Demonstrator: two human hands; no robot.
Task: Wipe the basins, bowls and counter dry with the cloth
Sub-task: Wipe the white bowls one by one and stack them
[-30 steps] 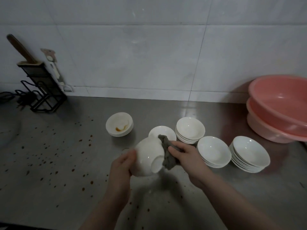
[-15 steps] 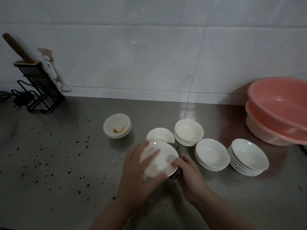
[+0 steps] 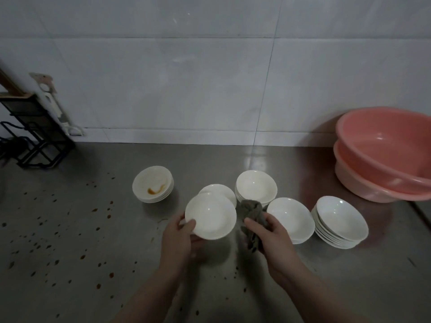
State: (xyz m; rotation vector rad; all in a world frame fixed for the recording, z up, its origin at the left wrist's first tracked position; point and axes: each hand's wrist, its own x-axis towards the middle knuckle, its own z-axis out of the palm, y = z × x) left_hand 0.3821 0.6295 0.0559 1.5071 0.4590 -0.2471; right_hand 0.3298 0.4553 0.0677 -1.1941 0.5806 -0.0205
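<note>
1. Left hand (image 3: 179,238) grips a white bowl (image 3: 210,216) at centre frame, thumb on the near rim, fingers curled beneath; the bowl is held open side up, clear of the counter (image 3: 70,229)
2. Right hand (image 3: 271,236) clutches a bunched grey cloth (image 3: 250,212) just right of that bowl, thumb across the front, cloth spilling out above and below the fist; cloth and held bowl look a hair apart, though the dim light makes that hard to call
3. Directly behind the held bowl sits a single bowl (image 3: 221,192), partly hidden by it
4. Further right, a short stack of bowls (image 3: 256,188), then another stack (image 3: 291,217) right beside the cloth hand, then a taller stack (image 3: 341,221) at right of centre
5. Off on its own, left of centre, a small stack whose top bowl carries an orange-brown sauce smear (image 3: 152,184)
6. Far right edge: two pink basins (image 3: 384,155), one nested in the other, resting on the counter against the tiled wall (image 3: 186,78)
7. The steel counter shows scattered reddish-brown spots (image 3: 58,241) over the lower left of the frame, a few more near the forearms at bottom centre
8. Upper left: a black wire rack (image 3: 35,136) on the counter, a pale tool (image 3: 53,101) leaning on the wall beside it
</note>
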